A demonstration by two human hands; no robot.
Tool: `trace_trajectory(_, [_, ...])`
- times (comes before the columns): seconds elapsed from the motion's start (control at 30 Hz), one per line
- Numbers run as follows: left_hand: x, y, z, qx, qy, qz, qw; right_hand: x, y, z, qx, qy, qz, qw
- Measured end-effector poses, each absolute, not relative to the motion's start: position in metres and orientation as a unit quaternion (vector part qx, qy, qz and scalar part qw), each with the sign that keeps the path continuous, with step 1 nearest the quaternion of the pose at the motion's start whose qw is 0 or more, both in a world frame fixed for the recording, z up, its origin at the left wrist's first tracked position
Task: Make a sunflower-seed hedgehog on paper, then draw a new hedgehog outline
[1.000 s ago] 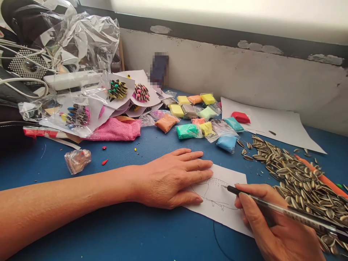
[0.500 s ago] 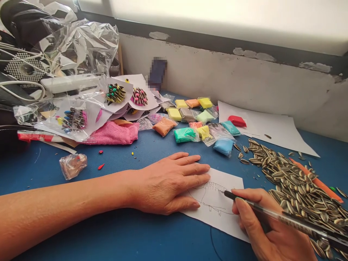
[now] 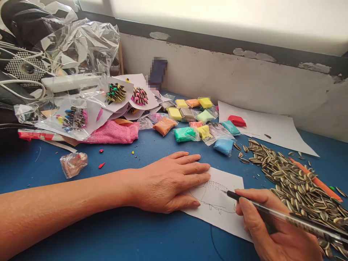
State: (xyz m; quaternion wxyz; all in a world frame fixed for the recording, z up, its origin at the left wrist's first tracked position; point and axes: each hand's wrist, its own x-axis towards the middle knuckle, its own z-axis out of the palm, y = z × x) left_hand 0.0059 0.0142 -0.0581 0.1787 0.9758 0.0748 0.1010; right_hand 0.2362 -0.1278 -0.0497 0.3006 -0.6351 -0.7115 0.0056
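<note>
My left hand [image 3: 171, 181] lies flat with its fingers stretched over the left part of a white sheet of paper [image 3: 217, 223]. On that sheet is a line drawing [image 3: 214, 199] of a rounded animal body with short legs and rows of small marks along its back; my left fingers hide part of it. A pen [image 3: 261, 210] with a clear barrel and black grip is pinched in my right hand [image 3: 272, 224], its tip at the drawn marks. Just right of this hand spreads a pile of striped sunflower seeds [image 3: 290, 185].
Packets of coloured clay [image 3: 185, 134] lie behind the paper. Spare white sheets [image 3: 266, 127] sit by the wall. An orange stick-like tool [image 3: 317, 179] rests among the seeds. At left are a pink cloth [image 3: 114, 133], seed-decorated papers [image 3: 140, 97] and clear plastic wrapping [image 3: 89, 43].
My right hand and the pen have shifted slightly right, the tip moving a little along the drawn marks. My left hand stays in place on the paper.
</note>
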Motion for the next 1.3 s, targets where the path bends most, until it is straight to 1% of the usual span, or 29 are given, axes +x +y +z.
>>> trace_trajectory(0.17, [0.0062, 0.0142, -0.0579, 0.977, 0.075, 0.095, 0.174, 0.2401, -0.1278, -0.0492, -0.649, -0.704, -0.047, 0.285])
trace_trajectory(0.53, [0.0061, 0.0139, -0.0591, 0.976, 0.073, 0.109, 0.173, 0.2410, -0.1303, -0.0505, -0.644, -0.713, -0.030, 0.273])
trace_trajectory(0.9, [0.0060, 0.0139, -0.0593, 0.976, 0.072, 0.111, 0.174, 0.2380, -0.1279, -0.0486, -0.639, -0.718, -0.044, 0.273])
trace_trajectory(1.3, [0.0062, 0.0142, -0.0587, 0.975, 0.072, 0.109, 0.180, 0.2357, -0.1305, -0.0492, -0.646, -0.701, -0.003, 0.301])
